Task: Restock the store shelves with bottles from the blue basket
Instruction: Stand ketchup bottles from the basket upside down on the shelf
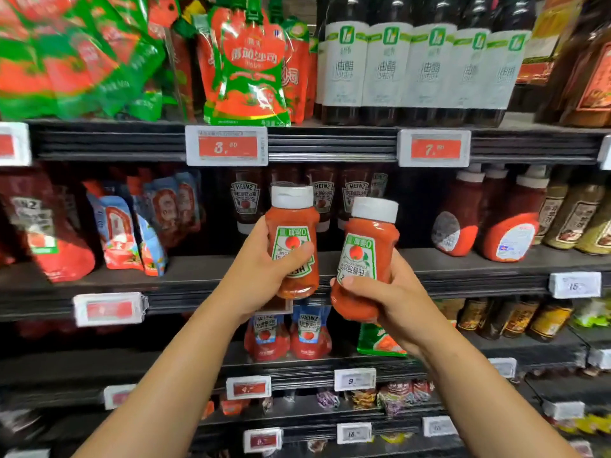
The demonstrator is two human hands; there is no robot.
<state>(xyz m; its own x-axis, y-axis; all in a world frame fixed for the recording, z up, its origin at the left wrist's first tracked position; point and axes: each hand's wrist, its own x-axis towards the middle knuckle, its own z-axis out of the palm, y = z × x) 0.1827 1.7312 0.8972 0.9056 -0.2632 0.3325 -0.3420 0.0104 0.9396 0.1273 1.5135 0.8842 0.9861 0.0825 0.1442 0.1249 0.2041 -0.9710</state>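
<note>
Head cam, centre of the frame: both hands are up in front of the shelves, each wrapped around a ketchup bottle with its white cap pointing up and label upside down. The left hand (264, 269) grips the left bottle (292, 239), fingers behind, thumb across the label. The right hand (391, 300) curls round the base of the right bottle (367, 259), thumb across the front. The bottles sit close together, not touching, in front of the middle shelf (463, 262), where more ketchup bottles (246, 201) stand behind.
</note>
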